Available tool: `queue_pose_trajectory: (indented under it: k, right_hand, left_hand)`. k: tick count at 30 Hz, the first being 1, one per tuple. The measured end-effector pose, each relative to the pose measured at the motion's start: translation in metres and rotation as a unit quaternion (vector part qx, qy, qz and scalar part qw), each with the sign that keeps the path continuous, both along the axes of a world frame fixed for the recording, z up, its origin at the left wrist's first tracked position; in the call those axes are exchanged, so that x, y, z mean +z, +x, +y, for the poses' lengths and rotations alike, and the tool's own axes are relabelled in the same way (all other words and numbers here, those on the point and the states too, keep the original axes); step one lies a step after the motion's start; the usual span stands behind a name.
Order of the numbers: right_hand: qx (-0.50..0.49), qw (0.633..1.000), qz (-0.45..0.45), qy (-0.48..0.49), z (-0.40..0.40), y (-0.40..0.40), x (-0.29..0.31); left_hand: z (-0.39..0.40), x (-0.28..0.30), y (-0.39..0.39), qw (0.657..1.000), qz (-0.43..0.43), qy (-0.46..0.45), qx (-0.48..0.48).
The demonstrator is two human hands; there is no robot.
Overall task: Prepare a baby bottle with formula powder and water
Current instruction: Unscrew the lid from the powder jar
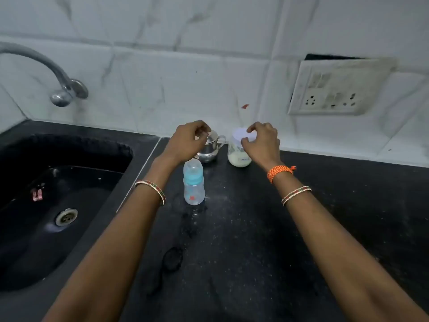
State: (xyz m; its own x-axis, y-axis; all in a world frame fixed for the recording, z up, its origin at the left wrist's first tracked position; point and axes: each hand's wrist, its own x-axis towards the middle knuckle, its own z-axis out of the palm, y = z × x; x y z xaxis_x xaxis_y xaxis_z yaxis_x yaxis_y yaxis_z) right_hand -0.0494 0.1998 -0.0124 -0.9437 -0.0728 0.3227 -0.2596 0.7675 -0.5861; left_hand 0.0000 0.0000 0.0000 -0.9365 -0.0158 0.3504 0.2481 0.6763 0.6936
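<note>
A clear baby bottle [194, 182] with a blue collar and clear cap stands upright on the black counter [255, 228]. Behind it sits a small steel jug [210, 149] with a handle. To its right stands a clear jar [239, 156] with white formula powder at the bottom and a white lid. My left hand [189, 141] hovers at the jug's rim, fingers curled and apart, holding nothing that I can see. My right hand [262, 141] is curled over the jar's lid, thumb and fingers at its edge; a firm grip is not evident.
A black sink [58, 205] with a steel drain lies at the left, a curved steel tap [58, 89] above it. A socket plate [336, 89] hangs on the white tiled wall at the right. A dark smudge marks the counter near the front.
</note>
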Motion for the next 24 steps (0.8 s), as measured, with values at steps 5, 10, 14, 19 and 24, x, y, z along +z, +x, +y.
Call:
queue_pose_trajectory:
  k: [5, 10, 14, 19, 24]
  right_hand:
    - [-0.031, 0.993, -0.098, 0.054, -0.012, -0.040, -0.011]
    - [-0.013, 0.988, -0.132, 0.079, -0.014, -0.061, -0.018]
    - [-0.022, 0.991, -0.116, 0.069, -0.014, -0.054, -0.017]
    - [-0.027, 0.994, -0.095, 0.056, -0.005, -0.018, -0.002]
    - [-0.005, 0.997, -0.065, 0.039, 0.010, 0.045, 0.011]
  left_hand:
    - [0.003, -0.006, -0.030, 1.000, -0.024, 0.005, -0.014]
    - [0.010, -0.007, -0.044, 0.999, -0.026, 0.005, -0.028]
    - [0.018, 0.004, -0.031, 0.999, -0.005, 0.008, -0.042]
    - [0.034, 0.024, 0.002, 0.996, 0.028, 0.069, -0.051]
    - [0.055, 0.011, 0.048, 0.986, 0.024, 0.154, -0.057]
